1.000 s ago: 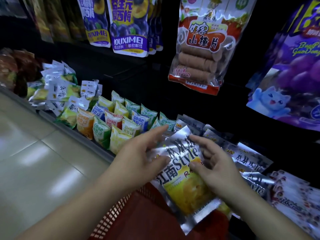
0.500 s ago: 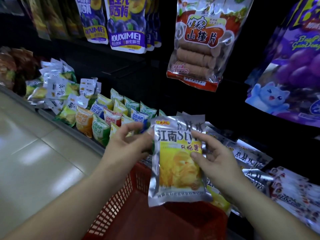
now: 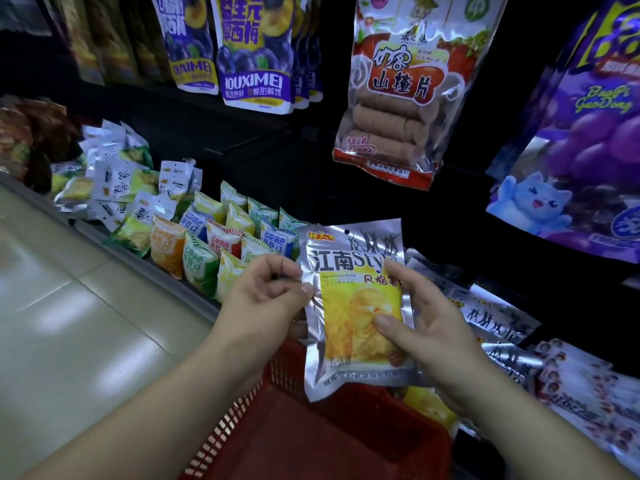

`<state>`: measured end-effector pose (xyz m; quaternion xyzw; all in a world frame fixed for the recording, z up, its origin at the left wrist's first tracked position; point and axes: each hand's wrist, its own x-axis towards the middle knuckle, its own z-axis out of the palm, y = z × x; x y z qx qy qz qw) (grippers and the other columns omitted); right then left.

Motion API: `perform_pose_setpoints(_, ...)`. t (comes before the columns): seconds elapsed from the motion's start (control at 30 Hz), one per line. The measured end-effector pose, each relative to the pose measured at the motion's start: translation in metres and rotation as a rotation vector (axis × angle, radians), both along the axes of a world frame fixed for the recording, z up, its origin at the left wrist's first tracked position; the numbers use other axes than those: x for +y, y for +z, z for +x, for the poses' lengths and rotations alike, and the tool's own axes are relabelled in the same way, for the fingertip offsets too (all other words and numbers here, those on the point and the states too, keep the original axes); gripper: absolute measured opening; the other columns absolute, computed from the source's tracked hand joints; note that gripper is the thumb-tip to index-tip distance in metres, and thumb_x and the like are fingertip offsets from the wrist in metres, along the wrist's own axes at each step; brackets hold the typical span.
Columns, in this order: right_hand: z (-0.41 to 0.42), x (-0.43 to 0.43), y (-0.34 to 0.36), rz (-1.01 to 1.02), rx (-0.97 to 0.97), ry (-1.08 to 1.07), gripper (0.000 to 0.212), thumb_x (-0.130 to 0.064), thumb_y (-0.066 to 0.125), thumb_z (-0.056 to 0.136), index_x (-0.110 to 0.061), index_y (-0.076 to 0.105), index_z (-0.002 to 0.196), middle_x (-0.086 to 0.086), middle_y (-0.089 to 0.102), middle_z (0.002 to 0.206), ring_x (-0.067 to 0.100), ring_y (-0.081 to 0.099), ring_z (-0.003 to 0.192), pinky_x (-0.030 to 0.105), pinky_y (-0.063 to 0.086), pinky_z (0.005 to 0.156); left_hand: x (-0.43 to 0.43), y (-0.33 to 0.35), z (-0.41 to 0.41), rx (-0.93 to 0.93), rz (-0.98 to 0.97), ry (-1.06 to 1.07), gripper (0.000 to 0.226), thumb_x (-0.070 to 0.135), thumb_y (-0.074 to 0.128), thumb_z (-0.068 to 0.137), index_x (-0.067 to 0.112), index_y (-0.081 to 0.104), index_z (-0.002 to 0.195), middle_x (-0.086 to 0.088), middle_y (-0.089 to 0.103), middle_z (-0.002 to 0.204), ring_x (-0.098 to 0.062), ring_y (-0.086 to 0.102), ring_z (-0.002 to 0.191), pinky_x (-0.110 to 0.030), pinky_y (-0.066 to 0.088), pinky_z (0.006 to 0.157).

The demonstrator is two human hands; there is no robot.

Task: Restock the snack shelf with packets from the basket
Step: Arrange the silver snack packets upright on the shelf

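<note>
Head view.
- Item 1: silver foil packet with yellow panel, upright, at centre, held over the far rim of the basket and not yet on the shelf.
- Left hand: at the packet's 9 o'clock, pinching its left edge, thumb in front.
- Right hand: at its 3 o'clock, grasping the right edge, thumb across the yellow panel.
- Red plastic mesh basket: 6 o'clock, below the packet.
- Dark lower shelf: small orange, green and yellow pouches at 10 o'clock; matching silver packets at 3 o'clock, lying flat.
- Hanging bags: purple plum bags at 11 o'clock, clear hawthorn-roll bag at 12 o'clock.
- Tiled floor: 8 o'clock.
</note>
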<state>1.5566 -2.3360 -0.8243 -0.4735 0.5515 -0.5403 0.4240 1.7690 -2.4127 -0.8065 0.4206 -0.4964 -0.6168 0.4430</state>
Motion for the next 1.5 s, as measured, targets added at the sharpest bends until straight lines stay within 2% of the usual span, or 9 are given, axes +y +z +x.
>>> perform_pose_setpoints(0.2, 0.003, 0.0, 0.001, -0.024, 0.01, -0.076, 0.049, -0.006, 0.074, 0.09, -0.034, 0.065, 0.13, -0.029, 0.068, 0.119, -0.009, 0.066, 0.105, 0.022, 0.058, 0.077, 0.007, -0.002, 0.002, -0.279, -0.123, -0.303, 0.058, 0.014, 0.074, 0.093, 0.048, 0.055, 0.136, 0.006, 0.071, 0.107, -0.011, 0.073, 0.085, -0.024, 0.057, 0.074)
perform_pose_setpoints(0.3, -0.005, 0.001, 0.004, 0.036, -0.022, 0.008, 0.062, -0.006, 0.079, 0.085, -0.036, 0.061, 0.137, -0.026, 0.064, 0.13, 0.005, 0.069, 0.112, 0.04, 0.063, 0.087, 0.005, -0.003, 0.003, -0.246, -0.113, -0.303, 0.076, 0.005, 0.077, 0.089, 0.046, 0.047, 0.146, 0.015, 0.071, 0.12, -0.022, 0.074, 0.1, -0.032, 0.062, 0.085)
perform_pose_setpoints(0.37, -0.01, 0.004, 0.006, 0.07, -0.001, 0.13, 0.076, 0.0, 0.08, 0.084, -0.04, 0.055, 0.143, -0.026, 0.05, 0.147, -0.003, 0.06, 0.124, 0.027, 0.058, 0.094, 0.001, -0.002, 0.004, -0.21, -0.119, -0.225, 0.077, 0.004, 0.076, 0.089, 0.046, 0.046, 0.147, 0.019, 0.069, 0.123, -0.025, 0.072, 0.104, -0.035, 0.061, 0.091)
perform_pose_setpoints(0.63, -0.013, 0.001, 0.004, 0.024, 0.139, -0.051, 0.072, 0.009, 0.072, 0.089, -0.042, 0.059, 0.138, -0.019, 0.069, 0.125, 0.001, 0.063, 0.119, 0.037, 0.051, 0.097, 0.005, -0.006, 0.009, -0.43, -0.099, -0.351, 0.096, 0.022, 0.085, 0.083, 0.075, 0.028, 0.139, 0.002, 0.065, 0.1, -0.049, 0.067, 0.094, -0.065, 0.055, 0.087)
perform_pose_setpoints(0.7, -0.012, 0.001, 0.002, 0.021, 0.129, -0.057, 0.069, 0.008, 0.072, 0.089, -0.044, 0.062, 0.134, -0.023, 0.068, 0.125, -0.003, 0.061, 0.119, 0.029, 0.054, 0.095, 0.004, -0.004, 0.01, -0.388, -0.116, -0.322, 0.099, 0.021, 0.088, 0.079, 0.073, 0.031, 0.14, -0.007, 0.066, 0.124, -0.033, 0.072, 0.094, -0.056, 0.06, 0.085)
perform_pose_setpoints(0.8, -0.008, 0.003, 0.002, 0.035, 0.124, -0.037, 0.066, 0.004, 0.072, 0.091, -0.051, 0.066, 0.127, -0.031, 0.062, 0.132, -0.015, 0.052, 0.125, 0.016, 0.048, 0.101, 0.01, 0.0, 0.006, -0.269, -0.19, -0.315, 0.102, 0.009, 0.088, 0.078, 0.066, 0.035, 0.143, 0.04, 0.047, 0.131, 0.014, 0.066, 0.095, -0.024, 0.061, 0.08)
perform_pose_setpoints(1.1, 0.009, 0.002, 0.01, -0.031, 0.201, -0.039, 0.054, -0.031, 0.071, 0.091, -0.058, 0.055, 0.135, -0.028, 0.054, 0.141, -0.008, 0.054, 0.127, 0.03, 0.052, 0.105, 0.026, -0.02, -0.015, -0.311, -0.378, -0.182, 0.085, -0.002, 0.076, 0.084, 0.057, 0.048, 0.139, 0.014, 0.062, 0.132, -0.004, 0.067, 0.102, -0.019, 0.055, 0.07)
perform_pose_setpoints(1.3, 0.011, -0.003, 0.012, 0.016, -0.141, 0.03, 0.046, -0.032, 0.068, 0.088, -0.047, 0.065, 0.131, -0.018, 0.074, 0.114, 0.006, 0.07, 0.109, 0.032, 0.058, 0.093, 0.048, -0.028, -0.028, -0.513, -0.752, -0.3, 0.075, 0.025, 0.075, 0.086, 0.058, 0.041, 0.144, 0.03, 0.034, 0.158, 0.002, 0.035, 0.145, -0.026, 0.034, 0.117)
perform_pose_setpoints(1.5, -0.001, -0.011, -0.008, 0.05, -0.066, -0.15, 0.035, -0.001, 0.071, 0.093, -0.033, 0.074, 0.108, -0.004, 0.072, 0.119, 0.013, 0.072, 0.099, 0.03, 0.06, 0.081, 0.034, -0.025, -0.028, -0.313, -0.478, -0.28, 0.029, 0.008, 0.068, 0.091, 0.031, 0.069, 0.109, 0.008, 0.068, 0.115, -0.015, 0.071, 0.094, -0.033, 0.057, 0.074)
